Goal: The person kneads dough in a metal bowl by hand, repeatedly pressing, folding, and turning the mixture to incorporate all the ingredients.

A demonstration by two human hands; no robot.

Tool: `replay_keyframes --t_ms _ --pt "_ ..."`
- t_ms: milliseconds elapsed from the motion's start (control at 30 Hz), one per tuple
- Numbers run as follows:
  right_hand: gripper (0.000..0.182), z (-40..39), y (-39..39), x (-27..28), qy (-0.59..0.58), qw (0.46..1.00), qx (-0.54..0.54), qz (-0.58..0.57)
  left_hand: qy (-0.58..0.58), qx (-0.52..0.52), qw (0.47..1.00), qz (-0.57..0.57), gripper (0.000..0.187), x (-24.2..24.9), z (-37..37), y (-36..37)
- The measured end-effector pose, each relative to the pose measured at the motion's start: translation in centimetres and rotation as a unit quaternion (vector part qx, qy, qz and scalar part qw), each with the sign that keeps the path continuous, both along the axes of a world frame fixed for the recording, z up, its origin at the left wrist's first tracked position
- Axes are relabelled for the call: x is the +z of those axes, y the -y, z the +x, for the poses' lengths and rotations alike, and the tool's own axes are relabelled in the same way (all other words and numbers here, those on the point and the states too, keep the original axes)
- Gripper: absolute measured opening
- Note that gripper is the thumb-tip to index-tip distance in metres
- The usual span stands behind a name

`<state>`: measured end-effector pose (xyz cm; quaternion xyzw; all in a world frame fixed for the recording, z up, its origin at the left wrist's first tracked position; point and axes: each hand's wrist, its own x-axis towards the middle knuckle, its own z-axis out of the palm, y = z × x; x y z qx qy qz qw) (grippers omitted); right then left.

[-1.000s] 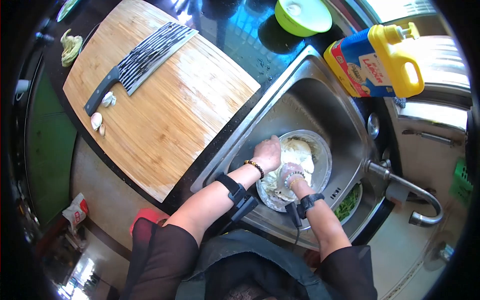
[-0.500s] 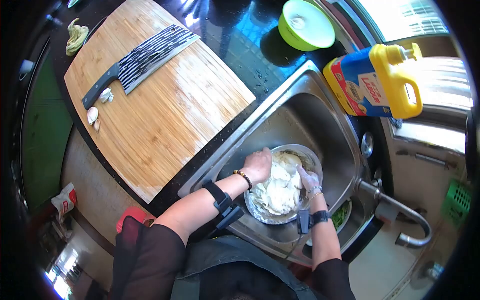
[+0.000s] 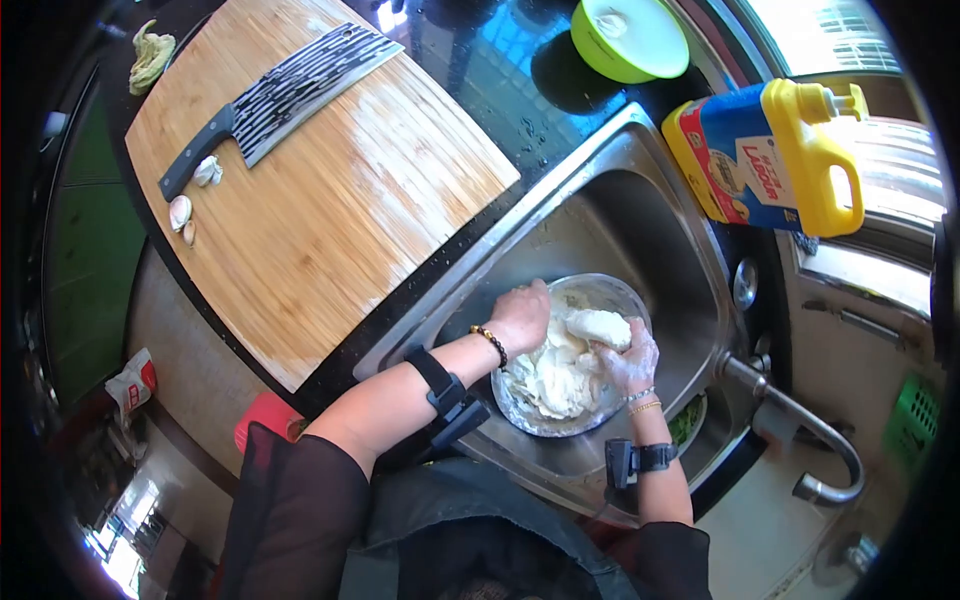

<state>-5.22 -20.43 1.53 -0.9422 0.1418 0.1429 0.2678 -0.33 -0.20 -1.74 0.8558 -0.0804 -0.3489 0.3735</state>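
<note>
A metal bowl point(image 3: 512, 418) stands in the sink, with white, sticky dough point(image 3: 552, 385) spread over its bottom and flour residue on its wall. At the bowl's upper left rim, my left hand point(image 3: 522, 318) is closed, its fingers curled over the edge. My right hand point(image 3: 632, 360), coated in white, is inside the right part of the bowl with its fingers wrapped on a thick fold of dough point(image 3: 598, 327). That fold is raised above the rest of the mass.
Around the bowl is the steel sink point(image 3: 625, 190), with a tap point(image 3: 790, 405) at right. A cleaver point(image 3: 300, 90) and garlic cloves point(image 3: 180, 212) lie on the wooden cutting board point(image 3: 330, 260). Behind the sink stand a green bowl point(image 3: 640, 45) and a yellow detergent jug point(image 3: 765, 160).
My right hand has pulled a fold of dough up and turned it over toward the bowl's upper right. My left hand stays at the rim.
</note>
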Motion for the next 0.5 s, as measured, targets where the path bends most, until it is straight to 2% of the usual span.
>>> replay_keyframes --t_ms 67,100,200,300,400,500 --pt "0.036 -1.4 0.0 1.9 0.083 0.978 0.157 -0.106 0.003 -0.007 1.000 0.008 0.029 -0.3 -0.1 0.0" --pt "0.035 -2.2 -0.6 2.6 0.094 0.969 0.192 -0.127 0.007 -0.007 1.000 0.010 0.030 -0.3 0.0 0.0" --pt "0.034 -4.0 -3.9 5.4 -0.018 0.942 0.280 -0.184 0.013 -0.004 1.000 0.009 0.030 -0.8 -0.2 0.2" --pt "0.037 -6.5 -5.2 3.6 -0.104 0.918 0.326 -0.200 0.025 0.000 1.000 -0.002 0.030 -1.1 -0.3 0.2" --pt "0.032 -6.1 -5.6 2.7 -0.099 0.932 0.288 -0.197 0.026 0.004 1.000 -0.003 0.030 -1.2 -0.2 0.2" --pt "0.038 -4.9 -5.7 2.2 -0.182 0.928 0.281 -0.162 0.017 0.008 1.000 0.002 0.030 -1.3 -0.4 0.3"
